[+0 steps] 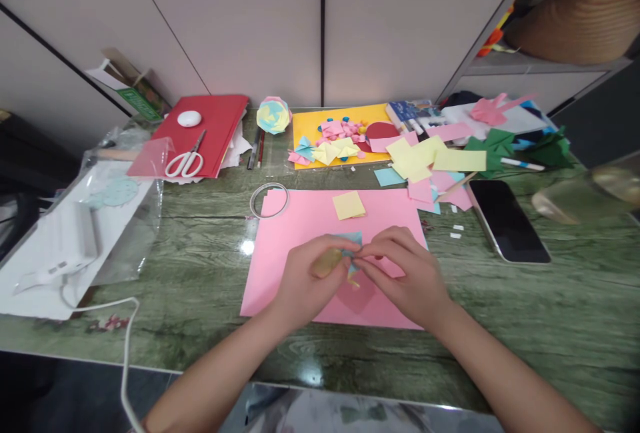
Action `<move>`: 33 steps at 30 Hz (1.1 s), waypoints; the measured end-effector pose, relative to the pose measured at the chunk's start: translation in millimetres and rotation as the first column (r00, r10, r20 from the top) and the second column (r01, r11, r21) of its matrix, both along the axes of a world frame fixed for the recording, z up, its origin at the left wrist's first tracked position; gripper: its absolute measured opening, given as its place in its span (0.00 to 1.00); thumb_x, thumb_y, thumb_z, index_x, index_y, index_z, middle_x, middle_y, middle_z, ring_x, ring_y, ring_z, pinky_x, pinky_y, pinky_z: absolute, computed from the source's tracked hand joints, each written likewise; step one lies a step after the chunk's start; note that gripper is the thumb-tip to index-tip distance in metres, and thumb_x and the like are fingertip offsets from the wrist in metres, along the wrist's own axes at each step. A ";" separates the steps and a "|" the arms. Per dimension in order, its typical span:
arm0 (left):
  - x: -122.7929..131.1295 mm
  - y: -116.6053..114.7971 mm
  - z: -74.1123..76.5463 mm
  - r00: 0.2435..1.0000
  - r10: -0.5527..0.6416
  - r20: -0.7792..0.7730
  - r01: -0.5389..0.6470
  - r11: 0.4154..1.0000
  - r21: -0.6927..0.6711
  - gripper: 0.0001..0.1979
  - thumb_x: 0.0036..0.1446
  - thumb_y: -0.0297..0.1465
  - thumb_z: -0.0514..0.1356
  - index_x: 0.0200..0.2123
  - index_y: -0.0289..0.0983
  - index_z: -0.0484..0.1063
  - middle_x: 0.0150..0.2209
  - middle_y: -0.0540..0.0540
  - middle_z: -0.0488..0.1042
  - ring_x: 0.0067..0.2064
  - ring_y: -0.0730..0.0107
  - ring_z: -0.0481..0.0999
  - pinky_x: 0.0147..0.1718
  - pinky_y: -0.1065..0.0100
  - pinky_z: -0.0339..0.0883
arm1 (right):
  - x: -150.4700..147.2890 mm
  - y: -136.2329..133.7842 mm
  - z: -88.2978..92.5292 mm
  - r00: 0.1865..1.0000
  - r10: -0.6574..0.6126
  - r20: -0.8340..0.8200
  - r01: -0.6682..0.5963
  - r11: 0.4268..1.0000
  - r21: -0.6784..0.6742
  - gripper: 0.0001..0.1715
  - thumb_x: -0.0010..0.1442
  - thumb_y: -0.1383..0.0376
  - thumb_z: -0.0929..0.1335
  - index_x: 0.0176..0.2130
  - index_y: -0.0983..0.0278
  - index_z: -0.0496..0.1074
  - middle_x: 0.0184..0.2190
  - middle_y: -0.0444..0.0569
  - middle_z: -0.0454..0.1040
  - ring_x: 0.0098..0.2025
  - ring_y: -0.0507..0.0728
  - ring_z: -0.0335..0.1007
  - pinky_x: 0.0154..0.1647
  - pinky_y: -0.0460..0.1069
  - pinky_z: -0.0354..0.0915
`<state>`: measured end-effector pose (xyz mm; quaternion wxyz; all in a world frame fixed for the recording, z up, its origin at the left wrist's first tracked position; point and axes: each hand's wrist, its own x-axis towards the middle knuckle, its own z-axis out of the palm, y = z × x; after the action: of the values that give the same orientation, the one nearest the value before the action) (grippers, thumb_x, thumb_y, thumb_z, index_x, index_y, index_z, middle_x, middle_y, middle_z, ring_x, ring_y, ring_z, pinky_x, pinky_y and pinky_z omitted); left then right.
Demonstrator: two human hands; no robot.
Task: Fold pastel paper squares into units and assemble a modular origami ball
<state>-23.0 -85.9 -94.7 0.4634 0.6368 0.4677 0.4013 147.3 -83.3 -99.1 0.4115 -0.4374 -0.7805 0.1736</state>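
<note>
Left hand (305, 283) has the small blue paper piece (354, 238) clamped between thumb and fingers, with yellow paper (327, 263) also in that grip; can't tell if they're joined. Right hand (410, 276) pinches the blue piece's right side, over the pink sheet (273, 273). Yellow notes (349, 206) lie just beyond, tape roll (253, 206) at sheet's far left corner.

Soft, moderate light is falling, apparently from above, on the green tabletop (190, 306). White glare is shining left of the pink sheet (310, 213) and in front of it. A faint shadow is spreading on the sheet below the left hand (313, 280) and right hand (407, 276); their blue paper (356, 238) is blurring. Far right of the sheet, a see-through vessel (590, 190) is stretching and smearing.
</note>
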 end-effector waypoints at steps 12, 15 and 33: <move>-4.4 8.1 -1.1 0.990 0.004 0.141 0.043 0.942 -0.333 0.10 0.51 0.27 0.60 0.39 0.39 0.75 0.37 0.48 0.77 0.37 0.69 0.75 0.34 0.72 0.69 | 4.5 2.2 -3.0 0.987 0.109 0.114 -0.110 0.994 0.005 0.08 0.57 0.70 0.66 0.38 0.60 0.70 0.33 0.47 0.67 0.36 0.54 0.64 0.37 0.51 0.62; -4.5 8.9 -3.6 0.989 -0.004 0.146 0.055 0.935 -0.350 0.11 0.51 0.27 0.60 0.39 0.39 0.75 0.37 0.48 0.77 0.36 0.69 0.74 0.32 0.73 0.68 | 6.6 2.8 -0.6 0.975 0.151 0.162 -0.138 0.986 -0.091 0.08 0.58 0.70 0.65 0.39 0.60 0.69 0.35 0.48 0.66 0.39 0.54 0.63 0.39 0.51 0.61; 3.9 2.1 4.4 0.999 0.018 0.039 -0.005 0.952 -0.305 0.12 0.50 0.26 0.59 0.39 0.39 0.75 0.38 0.48 0.78 0.39 0.67 0.75 0.31 0.72 0.67 | -4.2 3.1 2.0 0.994 -0.022 -0.109 -0.053 0.767 -0.639 0.10 0.54 0.67 0.64 0.23 0.62 0.58 0.21 0.39 0.59 0.27 0.50 0.56 0.29 0.46 0.55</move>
<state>-19.1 -83.7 -90.3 0.5634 0.5465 0.5181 0.3400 143.1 -80.1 -97.0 0.2786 -0.5349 -0.6540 0.4567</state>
